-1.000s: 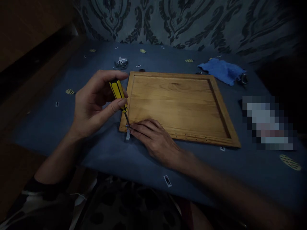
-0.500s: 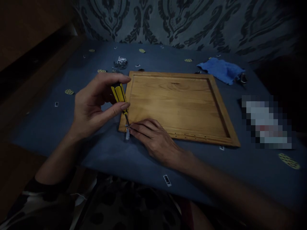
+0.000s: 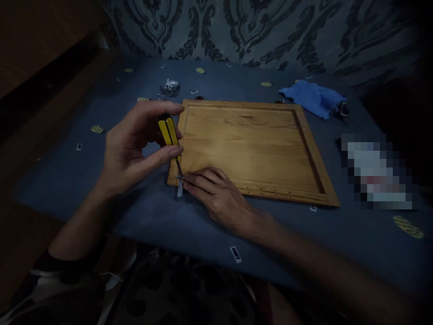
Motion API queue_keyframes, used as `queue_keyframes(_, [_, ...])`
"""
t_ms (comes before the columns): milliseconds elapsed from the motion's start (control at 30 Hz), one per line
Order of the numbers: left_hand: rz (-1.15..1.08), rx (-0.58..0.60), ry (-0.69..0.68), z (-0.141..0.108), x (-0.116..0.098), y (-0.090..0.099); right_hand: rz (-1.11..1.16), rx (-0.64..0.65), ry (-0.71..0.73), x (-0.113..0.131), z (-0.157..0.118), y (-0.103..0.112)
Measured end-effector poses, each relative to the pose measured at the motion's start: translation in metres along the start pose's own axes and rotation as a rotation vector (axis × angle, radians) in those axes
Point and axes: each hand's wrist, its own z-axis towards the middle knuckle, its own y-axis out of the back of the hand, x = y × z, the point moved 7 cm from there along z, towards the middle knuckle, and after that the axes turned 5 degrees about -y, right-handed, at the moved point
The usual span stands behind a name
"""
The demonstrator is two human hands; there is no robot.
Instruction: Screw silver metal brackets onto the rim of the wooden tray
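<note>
My left hand [image 3: 126,146] is closed on the yellow and black handle of a screwdriver [image 3: 168,132], thumb and fingers around it. The screwdriver leans slightly, its shaft running down to a small metal hinge [image 3: 180,188] at the near left corner of a framed wooden panel [image 3: 250,140]. Part of the hinge sticks out past the panel's near edge. My right hand [image 3: 221,198] lies low over that edge, its fingertips pressed together against the hinge beside the screwdriver's tip. Any screw under the tip is too small to make out.
Behind the panel on the blue patterned cloth [image 3: 142,216] lies a small pile of metal hardware [image 3: 170,88]. A blue rag [image 3: 313,98] sits at the far right, and a blurred-out item [image 3: 375,174] lies to the right. Small holes dot the panel's near rail.
The screwdriver's handle has turned a little between my left fingers. Both hands, the hinge and the panel stay in nearly the same place.
</note>
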Motion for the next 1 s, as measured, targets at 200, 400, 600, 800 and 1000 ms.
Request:
queue_keyframes(200, [0.039,-0.028,0.018,0.001,0.003,0.002,-0.004,-0.009,0.006,0.001,0.001,0.001])
queue_keyframes(400, [-0.003,-0.017,0.033,0.001,0.001,0.001,-0.002,-0.005,0.000,0.000,0.000,-0.001])
queue_keyframes(600, [-0.033,-0.002,0.039,0.001,-0.005,-0.002,0.018,0.017,-0.006,-0.001,-0.002,-0.002])
queue_keyframes(800, [-0.185,-0.066,-0.124,0.006,0.000,0.011,0.034,0.027,-0.006,-0.001,-0.002,-0.002])
queue_keyframes(1000, [-0.169,-0.004,-0.103,0.006,0.004,0.006,0.045,0.031,-0.007,-0.002,-0.001,-0.002])
